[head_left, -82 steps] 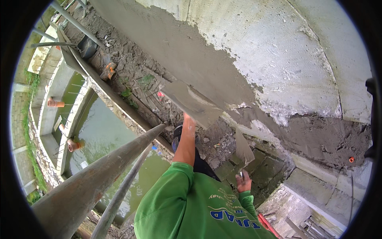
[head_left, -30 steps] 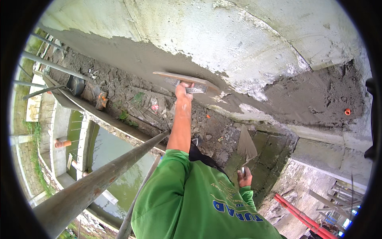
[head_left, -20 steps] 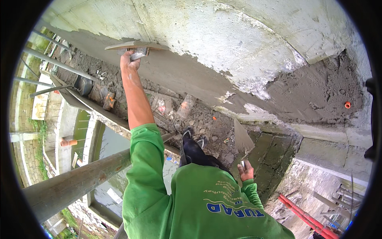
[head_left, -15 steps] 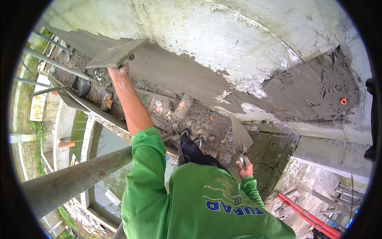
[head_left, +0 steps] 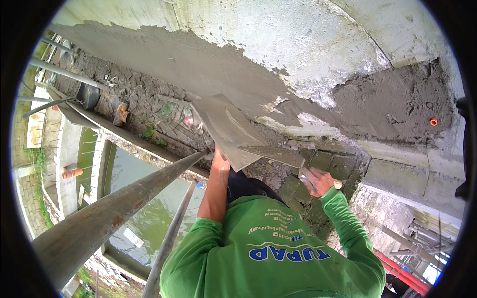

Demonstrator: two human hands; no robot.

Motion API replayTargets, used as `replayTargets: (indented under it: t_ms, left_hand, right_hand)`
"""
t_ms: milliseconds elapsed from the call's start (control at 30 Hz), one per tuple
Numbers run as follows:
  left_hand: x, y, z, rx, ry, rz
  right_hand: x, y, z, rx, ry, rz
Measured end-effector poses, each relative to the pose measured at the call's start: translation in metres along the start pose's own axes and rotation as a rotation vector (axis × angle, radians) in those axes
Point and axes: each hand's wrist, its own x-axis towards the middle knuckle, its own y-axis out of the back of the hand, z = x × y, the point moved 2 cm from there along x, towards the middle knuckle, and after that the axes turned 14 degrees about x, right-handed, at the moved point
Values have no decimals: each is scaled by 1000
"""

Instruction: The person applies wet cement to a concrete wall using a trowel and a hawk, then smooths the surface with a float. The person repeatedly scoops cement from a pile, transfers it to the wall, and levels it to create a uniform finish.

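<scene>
A flat grey plasterer's hawk point(head_left: 223, 121), smeared with mortar, is held in front of my body by my left hand point(head_left: 220, 156). Most of those fingers are hidden beneath the board. My right hand point(head_left: 318, 182) is closed round the handle of a pointed trowel point(head_left: 280, 155). The trowel's blade points left and overlaps the hawk's near right corner; whether the two touch I cannot tell. Beyond the hawk, fresh grey mortar point(head_left: 164, 62) coats the lower part of a pale concrete wall point(head_left: 298, 44).
A thick metal pole point(head_left: 114, 208) slants in at the lower left, beside a thinner pole point(head_left: 171, 233). Murky water point(head_left: 144, 184) lies below on the left. A black bucket point(head_left: 88, 96) rests by the rubble strip. An orange pipe end point(head_left: 434, 121) pokes from the rough mortar at right.
My left hand has brought the hawk back from the wall at the upper left to in front of my body. My right hand has raised the trowel, turning its blade left over the hawk.
</scene>
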Motion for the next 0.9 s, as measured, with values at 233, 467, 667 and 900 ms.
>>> replayTargets:
  t_ms: [233, 467, 667, 900]
  left_hand:
    - [-23, -31, -58, 52, 204, -101]
    - [9, -49, -80, 32, 166, 49]
    - [129, -104, -57, -147, -58, 248]
    - [161, -135, 69, -167, -102, 341]
  right_hand:
    - [92, 29, 20, 53, -117, 112]
    - [57, -11, 6, 265, -188, 715]
    - [-16, -49, -4, 334, -370, 648]
    - [-79, -121, -7, 409, -583, 593]
